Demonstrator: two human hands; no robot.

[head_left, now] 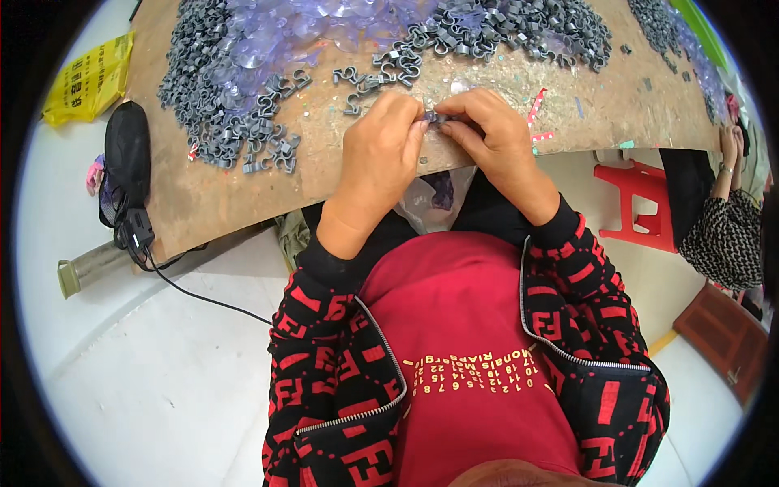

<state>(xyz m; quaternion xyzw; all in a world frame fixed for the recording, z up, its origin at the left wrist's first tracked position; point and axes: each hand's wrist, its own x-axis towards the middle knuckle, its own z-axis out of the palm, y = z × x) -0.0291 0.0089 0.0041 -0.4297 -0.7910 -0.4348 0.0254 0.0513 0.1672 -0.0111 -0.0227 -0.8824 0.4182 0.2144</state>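
Just over the table's near edge, my left hand (388,144) and my right hand (489,130) meet with thumbs and forefingers pinched. Between their fingertips sits a small grey plastic clip (436,118), mostly covered by the fingers. Beyond my hands, several loose grey clips (398,69) trail off a large heap of grey clips (519,31). A pile of clear, purplish suction cups (280,36) lies left of that heap. More grey clips (264,130) are spread along the left side of the pile.
The wooden table (219,195) curves before me. A yellow bag (89,79) and a black pouch (127,150) with a cable are at its left edge. Red dotted strips (537,118) lie right of my hands. A red stool (637,203) and another person's arm (725,170) are at right.
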